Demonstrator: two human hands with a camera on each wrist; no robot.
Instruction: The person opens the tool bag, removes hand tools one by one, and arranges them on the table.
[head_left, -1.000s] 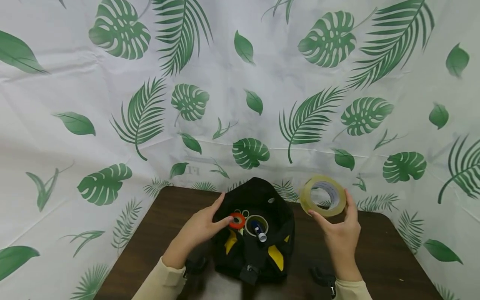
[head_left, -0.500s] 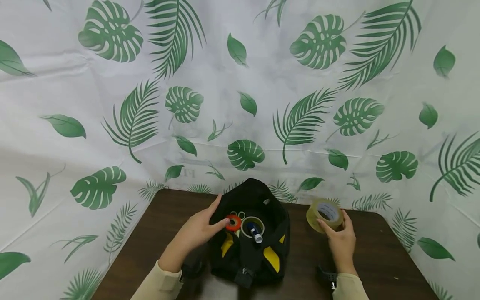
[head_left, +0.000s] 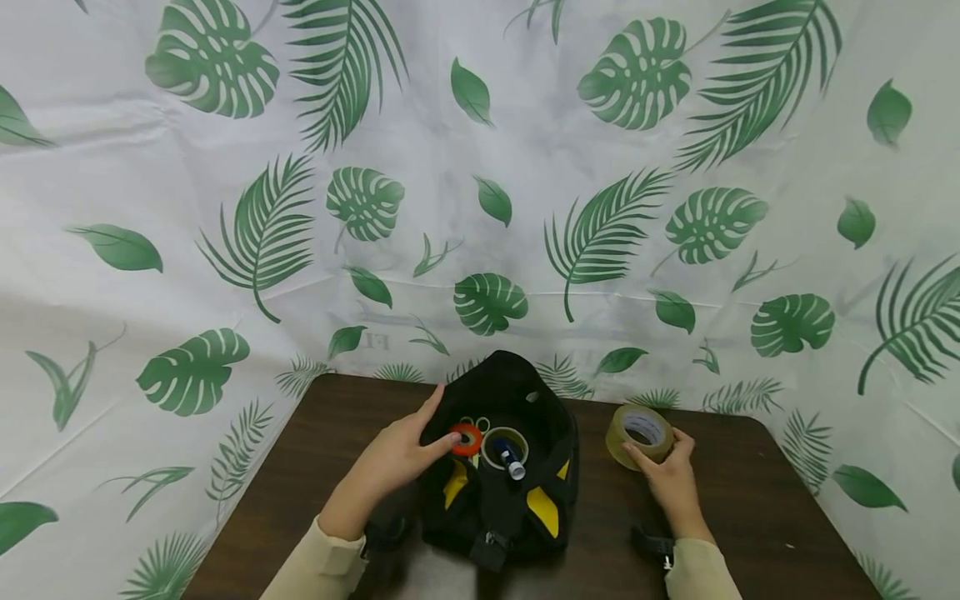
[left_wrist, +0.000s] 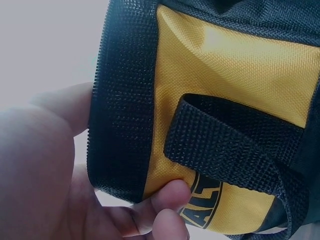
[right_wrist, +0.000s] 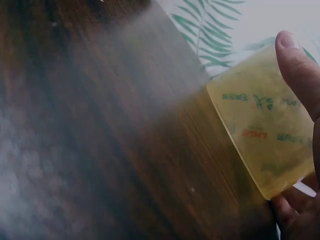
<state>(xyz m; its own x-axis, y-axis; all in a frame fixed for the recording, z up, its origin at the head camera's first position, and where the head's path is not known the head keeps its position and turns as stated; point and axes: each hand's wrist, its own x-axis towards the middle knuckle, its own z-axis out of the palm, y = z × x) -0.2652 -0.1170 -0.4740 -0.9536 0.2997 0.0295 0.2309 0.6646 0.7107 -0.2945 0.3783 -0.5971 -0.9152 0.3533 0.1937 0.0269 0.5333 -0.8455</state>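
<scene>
My left hand [head_left: 390, 458] grips the left rim of a black and yellow tool bag [head_left: 513, 379]. In the left wrist view its fingers curl over the yellow side panel [left_wrist: 215, 55], beside a black webbing strap [left_wrist: 220, 145]. The bag's mouth gapes upward. Inside lie an orange tape roll [head_left: 476, 433], pale scissor-like loops [head_left: 483, 419], a cream ring-shaped roll [head_left: 522, 442] and a blue tube with a white end [head_left: 507, 456]. To the right of the bag, my right hand [head_left: 675, 475] holds a clear yellowish roll of packing tape [head_left: 618, 440], close over the table.
A dark wood table [head_left: 285, 500] lies beneath everything. Behind and around it hangs a white cloth [head_left: 420, 208] printed with green leaves. A buckle [head_left: 491, 550] hangs at the bag's front.
My right hand has lowered the packing tape toward the table on the right. The left hand keeps its grip on the bag's rim. The head view has shifted slightly.
</scene>
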